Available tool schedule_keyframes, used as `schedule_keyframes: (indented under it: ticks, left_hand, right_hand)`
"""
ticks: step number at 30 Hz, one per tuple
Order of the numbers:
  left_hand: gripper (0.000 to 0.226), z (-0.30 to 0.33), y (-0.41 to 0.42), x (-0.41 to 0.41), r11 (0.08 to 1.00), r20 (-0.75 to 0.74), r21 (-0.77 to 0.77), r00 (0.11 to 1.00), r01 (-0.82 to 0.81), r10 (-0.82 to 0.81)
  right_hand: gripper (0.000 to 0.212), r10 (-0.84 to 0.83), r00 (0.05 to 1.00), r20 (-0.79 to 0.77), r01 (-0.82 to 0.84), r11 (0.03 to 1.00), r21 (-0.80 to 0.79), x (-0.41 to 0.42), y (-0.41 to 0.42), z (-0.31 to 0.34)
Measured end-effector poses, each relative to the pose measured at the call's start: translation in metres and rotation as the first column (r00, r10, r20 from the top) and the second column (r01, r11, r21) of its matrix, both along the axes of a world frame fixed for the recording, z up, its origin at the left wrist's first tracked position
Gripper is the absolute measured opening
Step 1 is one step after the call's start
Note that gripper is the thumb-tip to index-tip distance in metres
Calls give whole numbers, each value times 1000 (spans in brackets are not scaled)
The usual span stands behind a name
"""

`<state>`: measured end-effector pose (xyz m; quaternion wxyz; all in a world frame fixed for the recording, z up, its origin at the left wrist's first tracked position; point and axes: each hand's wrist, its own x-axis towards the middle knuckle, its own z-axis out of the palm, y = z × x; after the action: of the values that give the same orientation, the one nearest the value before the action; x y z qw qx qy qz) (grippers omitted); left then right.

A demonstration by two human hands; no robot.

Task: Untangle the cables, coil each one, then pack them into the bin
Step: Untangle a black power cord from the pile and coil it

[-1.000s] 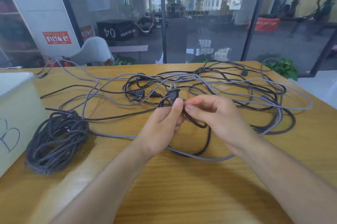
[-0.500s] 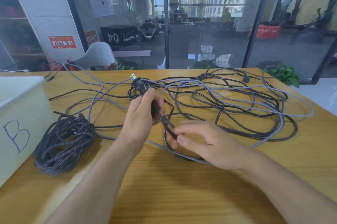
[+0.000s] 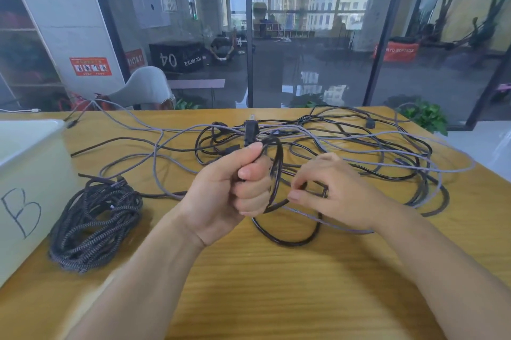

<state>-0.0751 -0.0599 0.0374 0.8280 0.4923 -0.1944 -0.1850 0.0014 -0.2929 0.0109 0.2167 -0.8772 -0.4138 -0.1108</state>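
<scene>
The left hand (image 3: 232, 193) is making a tight fist around the black power cable (image 3: 276, 173), thumb clamped over it, with the plug (image 3: 251, 129) sticking up above the knuckles, prongs pointing away. From that fist the cable is arcing over in a loop and dropping to the right hand (image 3: 331, 195), whose thumb and fingertips are pinching the same black strand just beside the fist. Below both hands, a slack loop is lying on the tabletop (image 3: 304, 284) toward its near edge. Beyond the hands, the tangle of black and grey cables (image 3: 373, 151) is sprawling across the far right part. A coiled braided cable (image 3: 94, 223) is sitting near the left edge, touching the white bin (image 3: 25, 173) marked B.
</scene>
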Motion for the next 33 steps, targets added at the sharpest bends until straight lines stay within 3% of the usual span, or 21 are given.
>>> schedule_keyframes:
  ticks: [4,7,10,12,15,16,17,19,21,23,26,29,33]
  left_hand:
    - [40,5,11,-1,997,51,-53,998,51,-48]
    - [42,8,24,1,992,72,-118,996,54,-46]
    - [42,10,26,0,992,50,-125,998,-31,37]
    - [44,11,25,-1,990,36,-102,995,-94,98]
    - [43,11,26,-2,992,30,-75,994,-106,108]
    - [42,11,27,-1,993,29,-71,995,-94,97]
    - [42,10,27,-1,995,29,-65,997,-73,75]
    - [42,8,25,0,999,32,-43,999,19,-18]
    - [43,5,19,0,991,26,-5,990,136,-136]
    - [44,2,13,-1,981,16,46,982,186,-187]
    - [43,3,4,-3,978,-1,171,993,117,-119]
    - [43,2,-3,-7,936,89,351,995,-1,-32]
    - [45,-6,-15,-6,821,249,551,968,-153,14]
  right_hand:
    - [44,-18,997,72,17,1000,15,9,-11,6]
    - [44,5,999,44,-11,990,138,7,-17,12]
    - [51,135,966,-219,-35,914,405,0,-19,18]
    - [52,284,882,-377,-72,870,487,-1,-23,18]
    - [27,430,635,-642,-54,854,518,-1,-35,20]
    - [23,391,608,-691,-32,882,471,-1,-40,21]
    - [21,312,638,-704,-23,922,387,-1,-42,21]
    - [24,78,802,-593,30,985,169,-2,-40,18]
    - [41,-223,922,-315,218,975,-54,-4,-30,17]
    - [67,-449,893,-1,445,885,-135,-6,-20,20]
    - [86,-563,790,244,565,822,69,-5,-11,23]
    - [79,-536,815,220,480,837,262,-12,0,19]
    - [56,-341,937,-71,327,789,520,-28,8,16]
